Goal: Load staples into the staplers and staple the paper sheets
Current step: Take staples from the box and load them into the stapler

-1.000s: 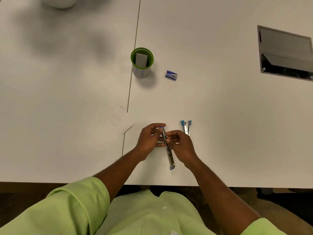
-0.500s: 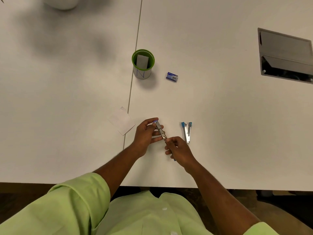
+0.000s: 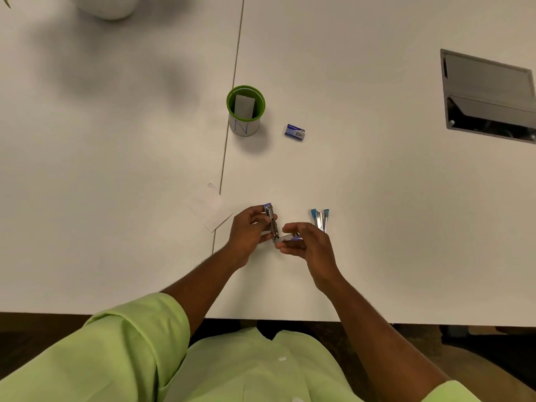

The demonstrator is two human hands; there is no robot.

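Stapler, purple-tipped (image 3: 272, 221): swung open at its hinge, held above the white table (image 3: 377, 198) near the front edge; one arm points away from the person, the other bends rightward. Left hand (image 3: 249, 230): fingers curled round the far arm, gripping it. Right hand (image 3: 307, 242): fingers partly curled, pinching the bent arm near its purple end. Second stapler, blue-tipped (image 3: 320, 219): lying open, just beyond the right hand. Paper sheets (image 3: 209, 210): white, flat, left of the hands. Staple box (image 3: 294, 132): blue, farther back. Green cup (image 3: 245, 111): left of the box, holding a pale block
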